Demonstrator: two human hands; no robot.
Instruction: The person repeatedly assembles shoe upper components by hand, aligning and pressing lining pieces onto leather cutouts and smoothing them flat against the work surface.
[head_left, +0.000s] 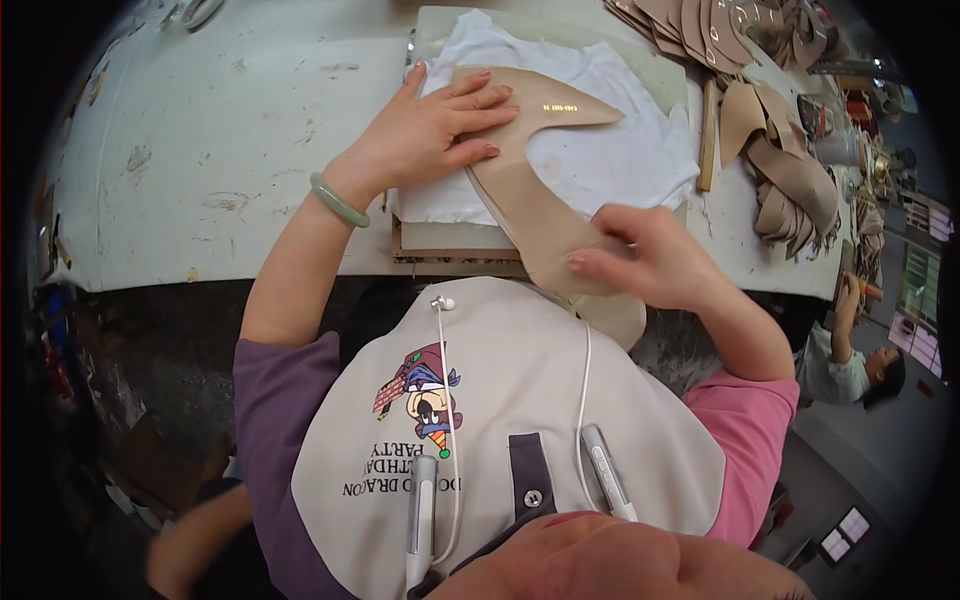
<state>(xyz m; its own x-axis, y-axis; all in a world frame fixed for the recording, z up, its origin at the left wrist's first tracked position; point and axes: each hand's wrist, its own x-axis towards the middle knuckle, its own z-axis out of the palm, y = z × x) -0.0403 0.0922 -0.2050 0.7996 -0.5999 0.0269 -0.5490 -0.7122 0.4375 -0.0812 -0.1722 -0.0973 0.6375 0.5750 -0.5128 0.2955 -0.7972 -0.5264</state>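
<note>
A curved beige leather shoe-upper piece point(535, 185) lies over a rumpled white cloth point(610, 160) on a pale board. Its pointed end reaches right across the cloth and bears a small line of gold print. My left hand point(435, 125) rests flat on the upper left part of the piece, fingers stretched out. At the near end, which hangs past the board toward my body, my right hand point(650, 260) pinches the leather between thumb and bent fingers. A further beige layer point(615, 318) shows below that hand; whether it is joined to the piece I cannot tell.
The pale board point(450, 240) sits at the front edge of a stained white table point(230, 170). A wooden stick point(707, 135) lies right of it. Beige leather pieces point(695, 30) are stacked at the far right, with a bundle point(790, 190) nearer. Another person point(845, 365) is at the right.
</note>
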